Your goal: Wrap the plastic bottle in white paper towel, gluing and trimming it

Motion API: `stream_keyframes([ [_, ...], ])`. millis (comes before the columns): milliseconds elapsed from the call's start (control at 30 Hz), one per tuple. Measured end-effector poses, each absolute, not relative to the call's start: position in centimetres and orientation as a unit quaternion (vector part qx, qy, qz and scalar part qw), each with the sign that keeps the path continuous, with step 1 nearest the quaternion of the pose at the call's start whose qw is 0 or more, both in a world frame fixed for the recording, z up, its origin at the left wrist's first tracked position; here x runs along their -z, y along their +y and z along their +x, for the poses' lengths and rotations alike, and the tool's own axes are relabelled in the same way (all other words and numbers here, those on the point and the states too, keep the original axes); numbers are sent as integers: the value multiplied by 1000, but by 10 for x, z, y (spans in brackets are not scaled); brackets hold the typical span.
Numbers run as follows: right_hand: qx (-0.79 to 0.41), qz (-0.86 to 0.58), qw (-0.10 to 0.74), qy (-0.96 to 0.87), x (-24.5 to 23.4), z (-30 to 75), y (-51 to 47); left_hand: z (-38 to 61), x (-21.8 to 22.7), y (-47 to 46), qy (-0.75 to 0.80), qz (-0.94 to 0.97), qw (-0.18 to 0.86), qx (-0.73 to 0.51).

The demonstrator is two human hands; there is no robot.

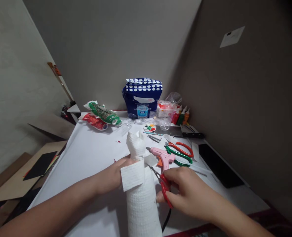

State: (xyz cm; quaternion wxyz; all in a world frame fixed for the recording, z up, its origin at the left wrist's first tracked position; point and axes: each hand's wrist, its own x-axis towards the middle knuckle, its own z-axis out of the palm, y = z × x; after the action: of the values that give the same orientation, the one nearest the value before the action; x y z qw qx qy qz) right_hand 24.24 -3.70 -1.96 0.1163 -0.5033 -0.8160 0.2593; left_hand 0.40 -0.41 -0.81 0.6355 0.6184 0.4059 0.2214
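Note:
A tall roll-shaped form wrapped in white, textured paper point(142, 204) stands in the lower middle, narrowing at a neck below a pinched, tufted top. My left hand point(118, 172) reaches behind it and is closed round the neck; most of its fingers are hidden. A loose white flap point(133, 176) hangs folded out at the neck, in front of the fingers. My right hand point(185, 186) grips small scissors by their red handles point(165, 189). The scissor blades point up and left, close to the white strip at the neck; whether they touch it I cannot tell.
A pink glue gun point(164, 154) and green-and-red-handled scissors point(179, 154) lie beyond my right hand, near a knife point(173, 130) and paint bottles point(182, 117). Red and green fish-shaped pieces point(103, 113) lie back left. A blue bag point(143, 98) stands at the back.

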Motion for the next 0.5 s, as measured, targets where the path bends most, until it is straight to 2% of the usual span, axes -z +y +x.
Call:
stream_keyframes([
  [333,-310,-478,149,-808,28,242,-33,4,10,-2,390,622,644,-217],
  [500,-316,-481,163,-801,31,242,-36,4,6,-5,377,574,692,-222],
])
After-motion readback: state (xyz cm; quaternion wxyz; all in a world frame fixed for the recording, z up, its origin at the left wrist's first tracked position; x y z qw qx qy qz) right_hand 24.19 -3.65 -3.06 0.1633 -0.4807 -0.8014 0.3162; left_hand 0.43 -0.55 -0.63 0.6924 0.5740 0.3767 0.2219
